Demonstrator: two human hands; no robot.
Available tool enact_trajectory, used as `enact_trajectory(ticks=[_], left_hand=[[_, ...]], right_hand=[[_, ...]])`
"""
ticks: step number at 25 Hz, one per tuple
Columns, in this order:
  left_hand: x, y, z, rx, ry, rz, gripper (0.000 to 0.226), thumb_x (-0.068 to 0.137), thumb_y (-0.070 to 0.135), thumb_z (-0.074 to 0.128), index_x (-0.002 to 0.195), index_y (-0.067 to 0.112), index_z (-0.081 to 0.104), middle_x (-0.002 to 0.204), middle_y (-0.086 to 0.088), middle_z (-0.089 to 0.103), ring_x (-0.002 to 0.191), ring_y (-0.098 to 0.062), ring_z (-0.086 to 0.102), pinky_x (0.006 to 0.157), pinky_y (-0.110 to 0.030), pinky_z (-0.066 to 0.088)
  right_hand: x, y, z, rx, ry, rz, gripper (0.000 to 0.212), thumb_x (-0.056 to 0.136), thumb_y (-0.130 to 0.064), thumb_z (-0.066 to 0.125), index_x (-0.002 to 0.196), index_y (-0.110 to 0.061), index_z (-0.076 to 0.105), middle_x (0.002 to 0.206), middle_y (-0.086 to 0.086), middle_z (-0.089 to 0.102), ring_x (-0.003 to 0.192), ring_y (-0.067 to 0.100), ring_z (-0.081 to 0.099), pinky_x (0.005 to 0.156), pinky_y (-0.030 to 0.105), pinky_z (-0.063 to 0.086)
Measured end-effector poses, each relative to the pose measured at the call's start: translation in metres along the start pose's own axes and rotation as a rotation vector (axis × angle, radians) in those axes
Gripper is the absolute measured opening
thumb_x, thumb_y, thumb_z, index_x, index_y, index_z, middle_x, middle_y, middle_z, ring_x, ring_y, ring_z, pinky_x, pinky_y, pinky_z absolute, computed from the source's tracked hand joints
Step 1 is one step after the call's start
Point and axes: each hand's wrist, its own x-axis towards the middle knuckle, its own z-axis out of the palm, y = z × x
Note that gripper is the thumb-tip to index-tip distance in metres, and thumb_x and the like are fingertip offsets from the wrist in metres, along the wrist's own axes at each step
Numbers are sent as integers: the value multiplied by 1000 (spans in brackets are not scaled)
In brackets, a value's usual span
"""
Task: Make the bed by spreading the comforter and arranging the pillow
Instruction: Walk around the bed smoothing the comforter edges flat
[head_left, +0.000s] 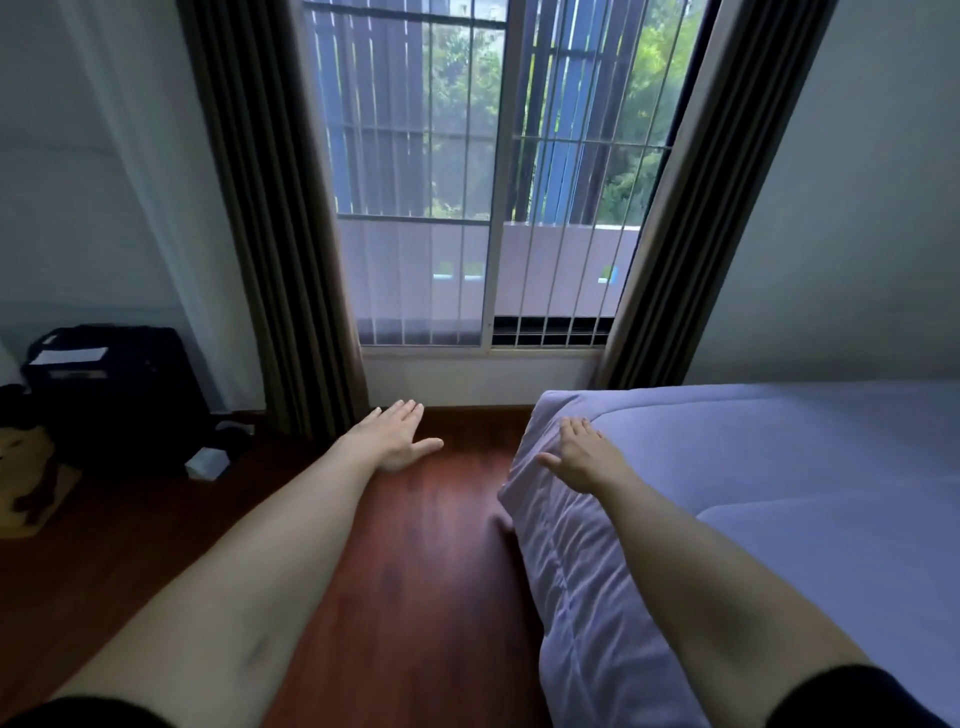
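Observation:
A pale lavender comforter (779, 467) lies spread over the bed on the right, its quilted edge hanging down the near side toward the floor. My right hand (584, 454) is stretched out with straight fingers over the comforter's left corner edge, touching or just above it. My left hand (397, 436) reaches forward over the wooden floor, fingers straight and spread, holding nothing. No pillow is in view.
A strip of dark red wooden floor (426, 571) runs between me and the bed. Ahead is a barred sliding window (488, 182) flanked by dark curtains (270, 234). A black suitcase (114, 389) and small items stand at the left wall.

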Motion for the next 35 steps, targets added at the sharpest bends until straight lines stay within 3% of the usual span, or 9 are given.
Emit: enact_trajectory(ticks=[7,14,27,32,35], left_hand=[[206,-12,-15,46,-32,117,81,96,62,25,155,11,3,163,-3,0,151,-16,-2,123,-39,5],[416,12,-34,122,-100,366,80,96,60,29,155,11,6,163,-4,3,151,-18,1,122,-39,6],[654,150,18,271,-350,733,78,98,52,35,154,9,2,163,-6,2,151,-22,0,122,-41,9],[716,190,55,154,-426,748,72,98,51,35,149,4,20,153,-10,30,141,-26,26,113,-40,28],[757,225,79,142,-536,772,72,99,52,32,151,4,18,154,-11,28,143,-26,25,115,-39,26]], right_hand=[[152,59,14,18,-21,155,86,96,-60,35,154,-4,6,163,10,5,150,22,4,121,37,9],[266,112,25,117,-4,414,84,95,-58,41,153,-6,10,162,11,10,150,26,7,121,40,14],[377,241,84,229,-183,796,80,98,-50,39,154,-4,4,162,12,3,150,27,1,122,39,8],[392,264,114,275,-221,925,80,99,-49,37,154,-5,0,163,11,-4,150,26,-3,122,39,5],[407,276,130,286,-228,1032,79,99,-49,37,154,-5,-1,162,11,-4,150,26,-3,122,39,3]])
